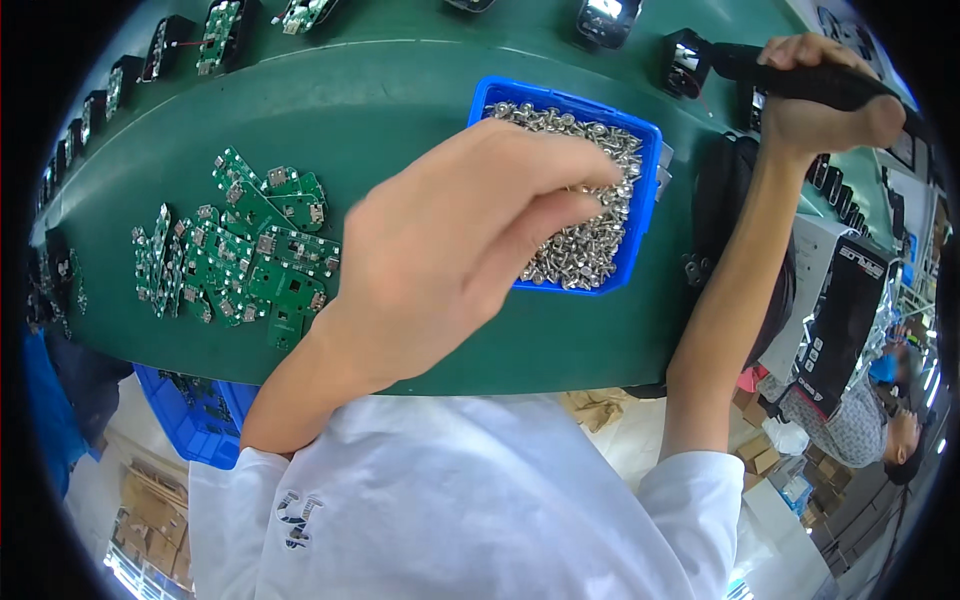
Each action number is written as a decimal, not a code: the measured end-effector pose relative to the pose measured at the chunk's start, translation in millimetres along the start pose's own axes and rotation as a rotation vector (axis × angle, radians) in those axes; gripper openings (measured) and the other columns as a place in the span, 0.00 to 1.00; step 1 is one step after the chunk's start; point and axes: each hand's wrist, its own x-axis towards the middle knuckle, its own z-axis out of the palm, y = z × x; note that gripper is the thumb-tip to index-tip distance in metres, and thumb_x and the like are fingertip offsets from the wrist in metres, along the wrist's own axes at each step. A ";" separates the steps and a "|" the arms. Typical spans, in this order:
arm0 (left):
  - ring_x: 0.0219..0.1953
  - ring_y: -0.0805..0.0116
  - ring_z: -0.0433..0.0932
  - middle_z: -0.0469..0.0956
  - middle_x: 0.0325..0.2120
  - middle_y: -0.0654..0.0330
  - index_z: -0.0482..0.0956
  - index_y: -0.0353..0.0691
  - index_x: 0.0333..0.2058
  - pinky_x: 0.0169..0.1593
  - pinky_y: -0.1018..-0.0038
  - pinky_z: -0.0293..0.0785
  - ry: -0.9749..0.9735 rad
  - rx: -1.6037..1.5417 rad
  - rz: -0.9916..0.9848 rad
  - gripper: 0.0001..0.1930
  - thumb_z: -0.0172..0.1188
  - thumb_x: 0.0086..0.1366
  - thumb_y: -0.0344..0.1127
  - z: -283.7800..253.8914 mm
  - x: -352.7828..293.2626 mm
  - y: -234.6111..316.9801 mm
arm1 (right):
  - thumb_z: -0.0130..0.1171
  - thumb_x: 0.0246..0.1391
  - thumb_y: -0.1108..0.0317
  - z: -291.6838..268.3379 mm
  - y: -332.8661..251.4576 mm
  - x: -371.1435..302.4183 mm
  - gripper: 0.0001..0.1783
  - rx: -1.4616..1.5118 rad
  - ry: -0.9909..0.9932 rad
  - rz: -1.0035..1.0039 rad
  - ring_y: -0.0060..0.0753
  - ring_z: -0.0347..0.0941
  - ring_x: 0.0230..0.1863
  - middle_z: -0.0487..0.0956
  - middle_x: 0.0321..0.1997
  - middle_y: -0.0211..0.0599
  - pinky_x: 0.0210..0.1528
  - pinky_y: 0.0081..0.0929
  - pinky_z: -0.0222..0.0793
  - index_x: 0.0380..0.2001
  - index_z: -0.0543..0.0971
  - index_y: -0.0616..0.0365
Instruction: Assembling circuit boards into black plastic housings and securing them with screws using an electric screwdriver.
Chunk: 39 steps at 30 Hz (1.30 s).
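Note:
My left hand (450, 230) hovers over a blue bin (648, 200) filled with small silver screws (580, 255). Its thumb and index finger are drawn together in a pinch above the screws; whether a screw is between the tips cannot be made out. Out at the upper right, my right hand (815, 100) wraps around a long black tool (755, 65), shaped like an electric screwdriver. The tool's left end reaches a black housing (685, 62) with shiny parts inside. Left of my left hand lies a loose pile of green circuit boards (245, 245).
Black housings with green boards (218, 38) stand in a curved row along the far side of the green table (420, 90). A blue crate (185, 420) sits below the table's left edge. At right are a black bag (735, 210), a black-and-white box (845, 310) and another person (840, 425).

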 end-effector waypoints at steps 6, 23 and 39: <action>0.33 0.62 0.85 0.85 0.32 0.49 0.80 0.29 0.37 0.35 0.78 0.83 -0.011 -0.629 -0.372 0.07 0.62 0.61 0.15 -7.2 -4.2 11.3 | 0.50 0.62 0.32 35.1 -6.8 5.6 0.31 0.055 0.258 0.130 0.23 0.61 0.08 0.67 0.14 0.28 0.10 0.22 0.56 0.27 0.73 0.51; 0.36 0.64 0.86 0.86 0.34 0.49 0.83 0.28 0.41 0.39 0.77 0.85 0.114 -0.576 -0.309 0.07 0.60 0.65 0.19 -3.1 -3.5 15.2 | 0.46 0.61 0.29 -12.3 -31.6 18.6 0.34 0.152 0.399 0.118 0.32 0.71 0.16 0.72 0.20 0.32 0.19 0.31 0.69 0.35 0.76 0.53; 0.37 0.49 0.87 0.84 0.34 0.45 0.82 0.25 0.40 0.38 0.67 0.89 0.139 -0.523 -0.150 0.07 0.60 0.64 0.16 9.3 -28.7 50.5 | 0.46 0.62 0.32 80.0 -159.2 -19.4 0.32 1.163 -0.386 0.061 0.33 0.74 0.19 0.75 0.26 0.35 0.20 0.31 0.71 0.39 0.73 0.52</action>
